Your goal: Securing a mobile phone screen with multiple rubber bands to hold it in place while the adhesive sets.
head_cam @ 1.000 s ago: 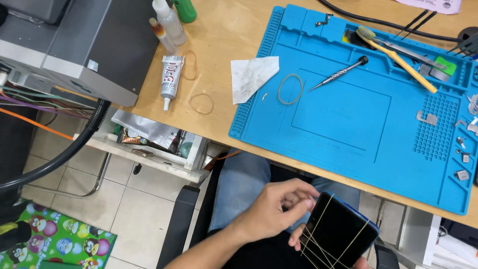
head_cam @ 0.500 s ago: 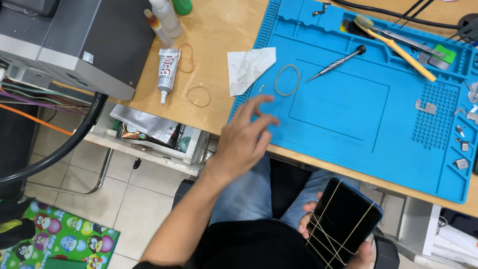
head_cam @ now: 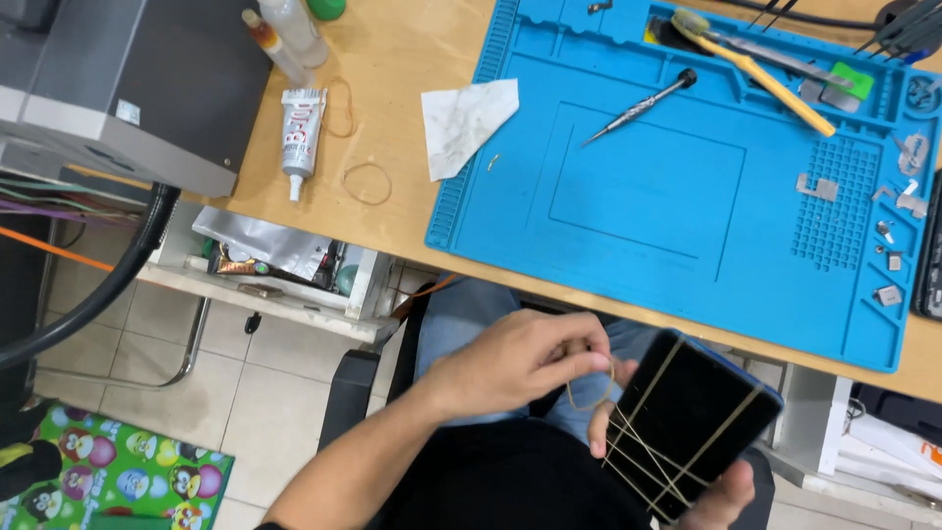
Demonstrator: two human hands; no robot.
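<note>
Left hand (head_cam: 510,368) pinches a rubber band (head_cam: 592,390) between thumb and fingertips, loop hanging just off the phone's near edge. Right hand (head_cam: 721,491) cradles the phone (head_cam: 692,422) from below, fingers wrapped round its lower edge, one fingertip showing at its left side. Phone is dark, screen up, tilted, held over the lap below the surface edge, with several bands already crossed over it

Above the hands: blue mat (head_cam: 638,186) on the wooden surface (head_cam: 392,59). On the mat, straight above the phone, a screwdriver (head_cam: 638,106); further up and right, a yellow-handled brush (head_cam: 756,74) lying beside flat metal tools. Small metal parts (head_cam: 888,260) sit in the mat's right-hand compartments, above right of the phone

Up and left of the left hand, off the mat: crumpled white wipe (head_cam: 463,123) touching the mat's left edge, a loose band (head_cam: 367,184) on bare wood, a glue tube (head_cam: 299,132) just left of that with another band (head_cam: 339,108) beside it. Bottles (head_cam: 285,34) stand at the top edge, only partly in view

Far left of the hands: grey box (head_cam: 128,88) overhanging the surface, black hose (head_cam: 98,294) curving under it. Tiled floor (head_cam: 196,393) below, colourful mat (head_cam: 108,481) at bottom left corner
</note>
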